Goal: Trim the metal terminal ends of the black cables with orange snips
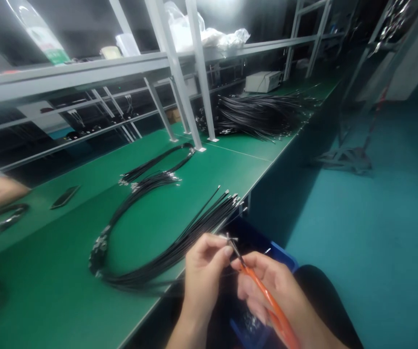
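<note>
My right hand (267,281) is closed round orange-handled pliers (263,288), their narrow metal jaws pointing up and to the left. At the jaw tips, my left hand (206,264) pinches a small silver cable end; its exact shape is too blurred to tell. Just beyond the left hand, a bundle of black cables (139,271) curves over the green table (67,291), with silver-tipped ends near the edge. A dark blue bin (283,254) sits below my hands, partly hidden by them, with small shiny bits inside.
Further back lie smaller cable loops (158,162) and a large cable pile (259,114) near a pale box (263,81). White posts (181,82) carry a shelf (67,68) with a bottle (43,36). Across the table are a person's arm (1,194) and a phone (64,197).
</note>
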Demonstrator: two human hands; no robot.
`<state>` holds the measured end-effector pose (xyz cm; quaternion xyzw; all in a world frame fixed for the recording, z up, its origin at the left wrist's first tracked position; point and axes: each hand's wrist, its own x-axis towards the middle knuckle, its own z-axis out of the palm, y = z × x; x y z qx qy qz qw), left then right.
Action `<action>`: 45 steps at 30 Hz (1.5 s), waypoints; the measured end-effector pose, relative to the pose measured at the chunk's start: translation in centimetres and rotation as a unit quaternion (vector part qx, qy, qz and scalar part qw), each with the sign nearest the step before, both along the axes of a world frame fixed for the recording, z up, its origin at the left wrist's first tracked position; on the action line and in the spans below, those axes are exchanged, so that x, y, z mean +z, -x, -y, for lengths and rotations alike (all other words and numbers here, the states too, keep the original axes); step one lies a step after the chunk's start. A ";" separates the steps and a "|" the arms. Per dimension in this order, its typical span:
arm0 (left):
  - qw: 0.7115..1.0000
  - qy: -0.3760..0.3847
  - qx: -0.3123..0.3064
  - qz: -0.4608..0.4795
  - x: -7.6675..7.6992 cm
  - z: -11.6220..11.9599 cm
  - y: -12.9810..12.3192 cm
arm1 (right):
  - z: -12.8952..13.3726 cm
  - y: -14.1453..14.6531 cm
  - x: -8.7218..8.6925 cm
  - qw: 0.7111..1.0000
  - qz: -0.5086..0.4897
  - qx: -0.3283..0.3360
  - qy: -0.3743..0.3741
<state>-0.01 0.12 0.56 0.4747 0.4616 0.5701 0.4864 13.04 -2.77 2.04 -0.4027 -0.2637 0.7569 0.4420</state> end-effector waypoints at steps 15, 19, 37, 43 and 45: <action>0.999 0.020 -0.009 -0.049 -0.3 0.0 -0.4 | -0.3 -0.3 -1.1 1.000 0.020 0.019 -0.009; 0.997 0.005 0.007 -0.079 -0.6 0.0 -0.5 | 0.3 -1.0 -1.2 0.999 0.021 0.021 -0.026; 0.987 -0.068 0.015 -0.147 -1.6 0.1 -0.7 | -0.4 -0.8 -1.4 0.995 0.085 0.047 0.007; 0.982 -0.069 0.025 -0.174 -2.0 -0.3 -0.7 | -0.1 -1.4 -1.5 0.992 0.102 0.074 -0.024; 0.979 -0.066 0.033 -0.192 -2.1 -0.4 -0.7 | 0.2 -1.7 -1.4 0.988 0.137 0.066 -0.035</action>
